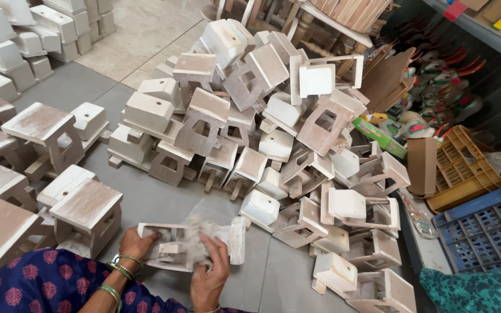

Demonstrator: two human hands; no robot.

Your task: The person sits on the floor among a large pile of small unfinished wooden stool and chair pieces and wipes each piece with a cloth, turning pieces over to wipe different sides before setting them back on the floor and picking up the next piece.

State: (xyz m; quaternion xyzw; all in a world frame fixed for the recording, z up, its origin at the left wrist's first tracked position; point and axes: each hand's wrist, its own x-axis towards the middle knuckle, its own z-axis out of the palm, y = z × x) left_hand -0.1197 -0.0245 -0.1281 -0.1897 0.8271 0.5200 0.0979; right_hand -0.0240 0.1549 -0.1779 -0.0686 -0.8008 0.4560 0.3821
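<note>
Rubbing the small white wooden stool [195, 243] lying on the grey floor [146, 197] near its bottom edge, the right hand [211, 272] closes around a grey rag [195, 235] while the left hand [137, 243] grips the frame, best kept firm.

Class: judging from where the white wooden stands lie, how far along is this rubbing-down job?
Apparently done: stands set upright at left. In hand: left hand steadies one stand; right hand rubs it with a grey pad. Left: the big jumbled pile.

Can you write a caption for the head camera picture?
Two hands, left and right, rub a white wooden piece beside a big pile.
</note>
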